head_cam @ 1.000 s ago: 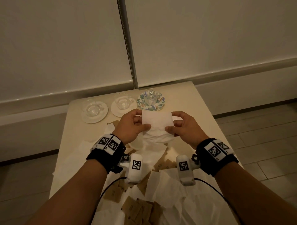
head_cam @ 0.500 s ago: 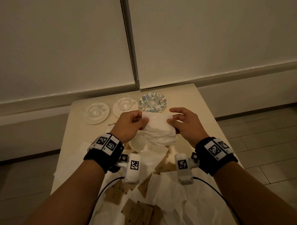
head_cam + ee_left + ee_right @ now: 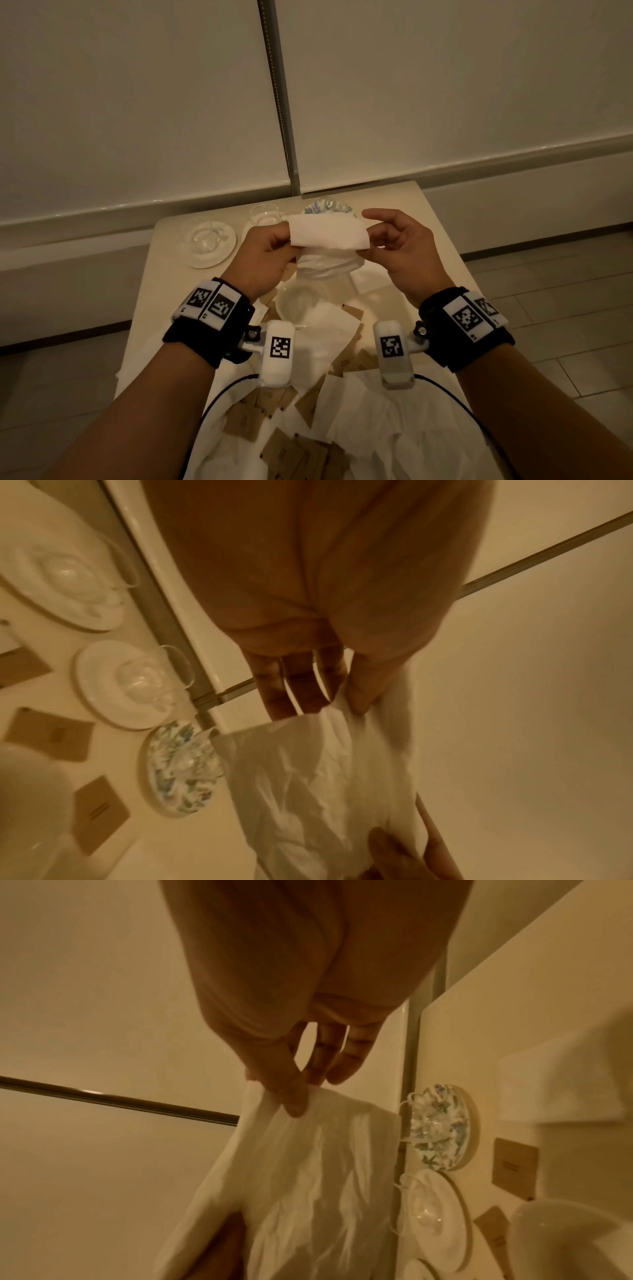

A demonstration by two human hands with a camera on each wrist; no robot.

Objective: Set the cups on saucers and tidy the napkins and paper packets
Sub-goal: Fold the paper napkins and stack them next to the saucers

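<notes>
Item: white napkin (image 3: pixel 329 233), held in the air above the worktop (image 3: pixel 442 240), just in front of the floral saucer (image 3: pixel 327 207), our landmark for all places below.

Left hand (image 3: pixel 262 258): we pinch the napkin's left end, thumb against curled fingers (image 3: pixel 298 685); the wrist is raised, back of the hand toward us.

Right hand (image 3: pixel 399 246): we pinch the right end between thumb and one lower finger; the index finger arches loosely above it, not touching. Palm faces left.

Napkin state: the top band is folded flat and taut between the two hands; the rest hangs crumpled beneath.

Step in hand, as we judge it: folding one napkin. The next move likely calls for bringing the hanging part up to the band, creasing it, and laying it down on a bare patch.

Left of the floral saucer: a glass cup (image 3: pixel 265 214) on a white saucer; farther left, another glass cup on a white saucer (image 3: pixel 210 241). The floral saucer also carries a glass cup.

Nearer us than the floral saucer: a white bowl (image 3: pixel 299 301), loose napkins (image 3: pixel 370 411) and brown paper packets (image 3: pixel 301 455), scattered and overlapping, not yet tidied.
</notes>
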